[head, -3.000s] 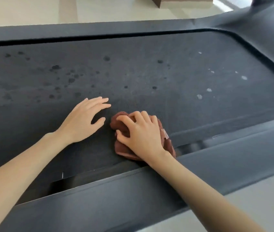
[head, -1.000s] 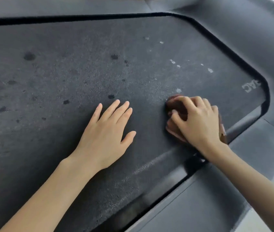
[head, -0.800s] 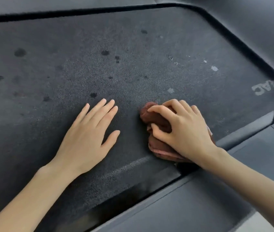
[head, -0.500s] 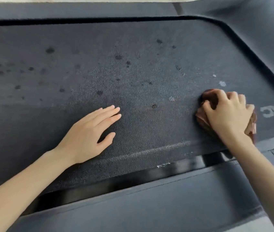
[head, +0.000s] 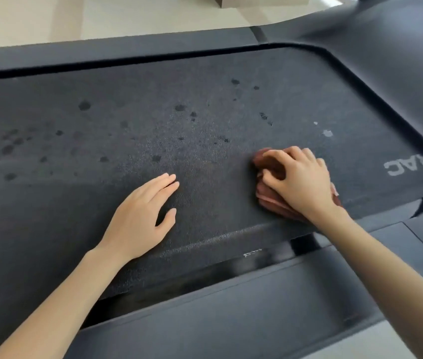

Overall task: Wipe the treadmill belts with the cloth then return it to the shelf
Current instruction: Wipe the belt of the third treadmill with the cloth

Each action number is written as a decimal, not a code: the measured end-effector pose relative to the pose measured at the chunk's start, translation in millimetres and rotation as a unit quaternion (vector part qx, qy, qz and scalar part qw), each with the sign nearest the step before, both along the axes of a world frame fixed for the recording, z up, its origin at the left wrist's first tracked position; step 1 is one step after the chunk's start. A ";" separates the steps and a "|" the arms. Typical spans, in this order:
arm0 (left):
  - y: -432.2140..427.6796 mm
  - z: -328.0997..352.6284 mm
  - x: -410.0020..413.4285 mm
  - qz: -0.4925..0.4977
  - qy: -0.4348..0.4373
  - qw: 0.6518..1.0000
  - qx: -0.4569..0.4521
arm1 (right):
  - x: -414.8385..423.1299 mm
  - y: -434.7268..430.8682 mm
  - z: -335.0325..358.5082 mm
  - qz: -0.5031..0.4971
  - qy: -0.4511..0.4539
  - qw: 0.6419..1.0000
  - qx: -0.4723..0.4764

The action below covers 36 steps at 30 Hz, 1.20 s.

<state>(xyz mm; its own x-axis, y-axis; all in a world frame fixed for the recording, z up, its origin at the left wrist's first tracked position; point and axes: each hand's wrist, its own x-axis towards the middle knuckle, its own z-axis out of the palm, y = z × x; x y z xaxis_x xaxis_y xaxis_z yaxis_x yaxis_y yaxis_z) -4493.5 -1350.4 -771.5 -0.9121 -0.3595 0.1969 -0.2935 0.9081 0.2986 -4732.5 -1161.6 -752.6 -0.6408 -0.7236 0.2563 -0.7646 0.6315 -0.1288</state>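
Note:
A dark grey treadmill belt (head: 153, 120) fills the head view, speckled with dark spots and a few pale flecks. My right hand (head: 297, 181) presses a bunched reddish-brown cloth (head: 270, 200) onto the belt near its right end, fingers curled over the cloth. My left hand (head: 144, 216) lies flat on the belt to the left of the cloth, fingers spread and holding nothing. Most of the cloth is hidden under my right hand.
A grey side rail (head: 231, 314) runs along the near edge of the belt, with a dark gap between them. White lettering (head: 407, 165) is printed on the belt at the right end. Pale floor (head: 101, 16) and a box corner (head: 257, 0) lie beyond the far rail.
My right hand has swept the cloth back and forth along the belt's right end; over the last half second it slid left. My left hand stayed flat on the belt.

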 end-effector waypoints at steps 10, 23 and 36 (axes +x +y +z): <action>-3.4 -1.2 -1.8 -0.025 0.004 1.000 -0.004 | -0.9 -35.4 -2.3 -0.235 0.010 0.972 0.012; -7.1 0.6 4.4 -0.029 -0.009 0.999 0.024 | 36.6 -49.0 5.1 -0.047 -0.006 0.999 0.002; 42.1 9.7 -77.4 -0.141 -0.012 0.990 0.009 | 17.5 50.3 -2.8 -0.168 0.046 0.985 0.013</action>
